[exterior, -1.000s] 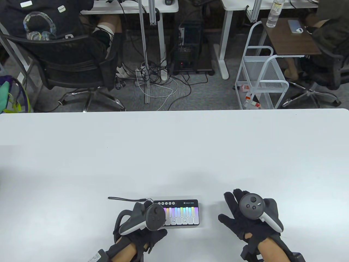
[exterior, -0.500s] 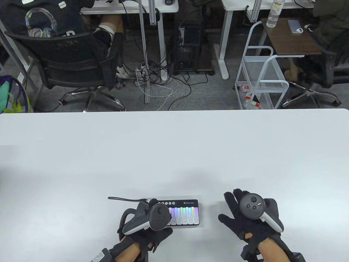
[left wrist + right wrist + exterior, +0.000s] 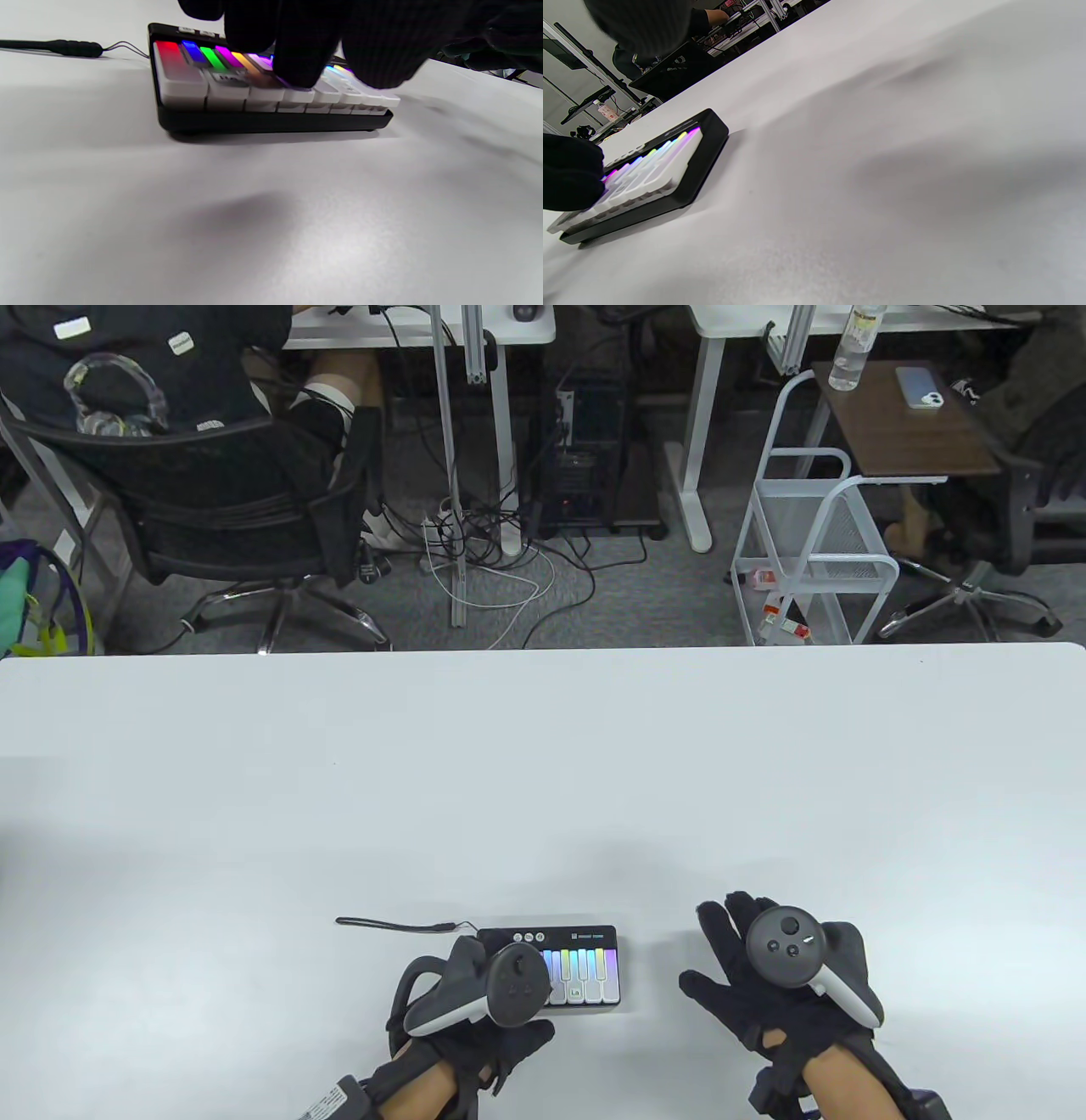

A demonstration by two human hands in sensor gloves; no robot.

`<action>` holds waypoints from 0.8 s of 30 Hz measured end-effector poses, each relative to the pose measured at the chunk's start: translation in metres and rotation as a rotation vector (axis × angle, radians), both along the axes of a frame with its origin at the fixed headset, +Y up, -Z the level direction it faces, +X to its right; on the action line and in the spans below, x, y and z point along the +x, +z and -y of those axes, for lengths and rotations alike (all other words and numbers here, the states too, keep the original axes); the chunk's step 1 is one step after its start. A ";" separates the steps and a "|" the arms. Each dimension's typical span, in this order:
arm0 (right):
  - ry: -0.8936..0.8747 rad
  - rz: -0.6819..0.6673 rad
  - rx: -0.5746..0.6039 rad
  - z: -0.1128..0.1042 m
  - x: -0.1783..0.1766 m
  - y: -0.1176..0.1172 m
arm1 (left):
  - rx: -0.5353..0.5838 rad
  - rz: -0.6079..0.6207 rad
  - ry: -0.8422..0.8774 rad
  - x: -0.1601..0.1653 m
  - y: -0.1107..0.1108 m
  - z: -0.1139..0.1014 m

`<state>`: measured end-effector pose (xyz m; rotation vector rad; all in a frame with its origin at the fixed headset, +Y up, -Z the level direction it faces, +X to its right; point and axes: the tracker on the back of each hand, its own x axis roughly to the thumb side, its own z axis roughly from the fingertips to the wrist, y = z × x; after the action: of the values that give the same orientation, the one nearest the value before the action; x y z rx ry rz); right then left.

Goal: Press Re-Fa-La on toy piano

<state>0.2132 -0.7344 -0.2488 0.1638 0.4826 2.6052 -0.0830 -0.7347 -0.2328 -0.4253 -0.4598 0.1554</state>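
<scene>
Fingers (image 3: pixel 297 63) of the left hand (image 3: pixel 475 993) curl down onto the toy piano (image 3: pixel 585 971), one tip touching a middle white key, gripping nothing. The piano's long axis runs left-right near the tabletop's (image 3: pixel 543 780) front edge, with La just right of that fingertip. The right hand (image 3: pixel 780 976) lies spread and empty, well apart to the piano's right.
</scene>
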 end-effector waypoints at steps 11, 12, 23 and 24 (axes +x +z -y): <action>0.001 -0.001 0.001 -0.001 0.000 0.000 | 0.016 0.000 -0.016 0.001 0.002 0.000; 0.001 -0.001 0.001 -0.001 0.000 0.000 | 0.028 0.000 -0.024 0.002 0.002 0.001; -0.002 -0.001 0.003 -0.001 0.000 0.001 | 0.023 0.002 -0.009 0.002 0.003 0.000; -0.002 -0.001 0.003 -0.001 0.000 0.000 | 0.023 0.002 -0.008 0.003 0.003 0.000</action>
<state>0.2133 -0.7336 -0.2483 0.1666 0.4788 2.6036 -0.0800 -0.7345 -0.2299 -0.4049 -0.4611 0.1416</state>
